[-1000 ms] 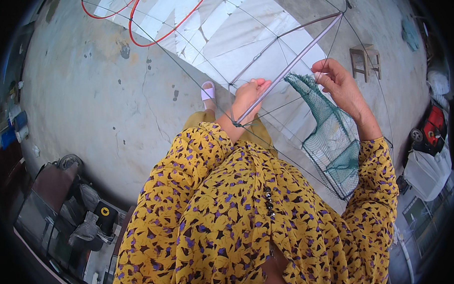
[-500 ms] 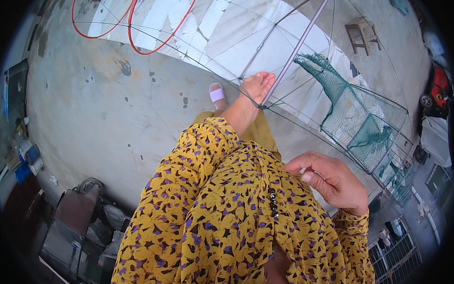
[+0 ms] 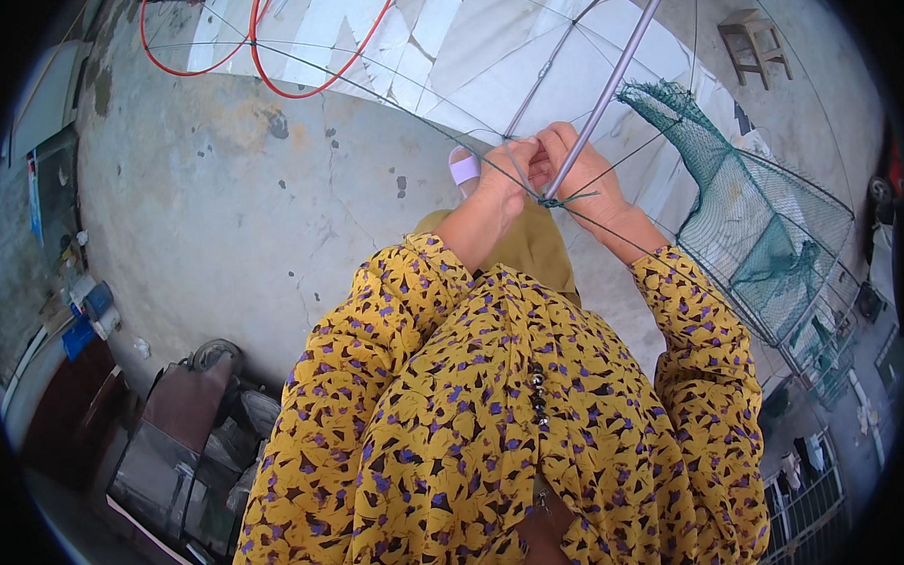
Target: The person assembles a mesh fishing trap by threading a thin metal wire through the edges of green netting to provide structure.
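Observation:
My left hand point(image 3: 511, 173) and my right hand point(image 3: 583, 170) meet in front of me with bent fingers pressed together. Whatever lies between the fingertips is too small or hidden to make out. A purple-grey metal rod point(image 3: 614, 88) slants down across my right hand to a knot of dark green cord point(image 3: 549, 200) just below the hands. Thin cords run out from there along a wire-like frame. On the right, green netting point(image 3: 758, 217) hangs on this frame as a boxy net cage.
Red hoops point(image 3: 326, 86) stand on the cords at the upper left. Pale sheets point(image 3: 444, 44) cover part of the concrete floor point(image 3: 230, 191). A wooden stool point(image 3: 753, 45) is at the far right, and a dark three-wheeled vehicle point(image 3: 179, 441) at the lower left.
My right hand has moved up and left from beside my waist to join the left hand behind the rod. The left fingers, loosely spread before, are now drawn together.

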`<state>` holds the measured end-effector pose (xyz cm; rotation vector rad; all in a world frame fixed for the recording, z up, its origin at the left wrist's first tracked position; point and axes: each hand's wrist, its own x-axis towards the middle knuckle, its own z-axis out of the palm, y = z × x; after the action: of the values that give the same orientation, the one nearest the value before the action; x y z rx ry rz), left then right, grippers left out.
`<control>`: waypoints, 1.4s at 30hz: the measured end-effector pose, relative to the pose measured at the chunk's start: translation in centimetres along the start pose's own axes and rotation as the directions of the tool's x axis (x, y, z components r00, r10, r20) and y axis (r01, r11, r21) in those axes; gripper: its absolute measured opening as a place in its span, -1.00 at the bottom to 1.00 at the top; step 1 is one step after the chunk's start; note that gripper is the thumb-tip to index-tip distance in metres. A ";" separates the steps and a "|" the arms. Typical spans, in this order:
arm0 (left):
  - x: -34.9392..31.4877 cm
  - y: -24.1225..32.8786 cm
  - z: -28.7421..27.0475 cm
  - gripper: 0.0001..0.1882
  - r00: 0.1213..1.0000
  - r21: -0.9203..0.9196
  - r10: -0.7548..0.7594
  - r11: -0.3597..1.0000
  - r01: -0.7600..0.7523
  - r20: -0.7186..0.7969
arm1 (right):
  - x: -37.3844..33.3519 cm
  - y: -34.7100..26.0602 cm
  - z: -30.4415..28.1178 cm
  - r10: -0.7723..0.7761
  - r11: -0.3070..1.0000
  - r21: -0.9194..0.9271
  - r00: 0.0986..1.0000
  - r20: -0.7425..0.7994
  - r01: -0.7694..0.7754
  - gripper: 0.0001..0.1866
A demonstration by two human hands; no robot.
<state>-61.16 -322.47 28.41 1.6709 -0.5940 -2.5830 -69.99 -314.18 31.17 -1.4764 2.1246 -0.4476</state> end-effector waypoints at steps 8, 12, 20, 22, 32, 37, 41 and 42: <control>-1.4 1.5 -2.7 -0.90 0.994 0.125 0.006 0.992 0.008 -0.107 | 1.0 1.1 -1.9 0.016 0.996 -0.088 0.998 0.055 -0.011 -0.92; 0.1 2.1 -3.7 -0.79 0.954 0.049 0.253 0.967 -0.248 -0.159 | 0.9 2.4 -2.3 0.279 0.938 -0.229 0.959 0.055 -0.260 -0.92; -0.1 3.2 -2.8 -0.86 0.936 0.323 0.302 0.917 -0.233 -0.181 | 3.0 1.1 -1.4 0.355 0.905 -0.295 0.927 0.122 -0.308 -0.90; -0.1 3.7 -3.1 -0.84 0.945 0.337 0.294 0.913 -0.232 -0.145 | 4.1 0.8 -0.4 0.298 0.933 -0.269 0.931 0.209 -0.238 -0.89; 2.0 2.9 -5.6 -0.79 0.908 0.567 0.392 0.718 -0.404 0.149 | 5.5 0.6 3.8 0.385 0.823 0.325 0.878 0.284 -0.466 -0.84; 3.3 2.1 -7.2 -0.88 0.817 0.634 0.517 0.549 -0.545 0.255 | 5.6 0.2 3.4 0.379 0.825 0.309 0.869 0.317 -0.473 -0.84; 2.5 2.7 -6.1 -0.95 0.794 0.876 0.532 0.184 -0.447 0.293 | 5.4 1.0 5.0 0.342 0.887 0.241 0.912 0.226 -0.393 -0.83; 2.7 2.7 -6.2 -0.95 0.796 0.875 0.528 0.184 -0.447 0.296 | 5.4 1.1 5.3 0.334 0.911 0.190 0.925 0.183 -0.367 -0.82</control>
<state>-57.42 -327.43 24.63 1.2193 -2.4626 -1.6194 -69.25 -318.73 25.12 -0.9453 2.0867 -0.4104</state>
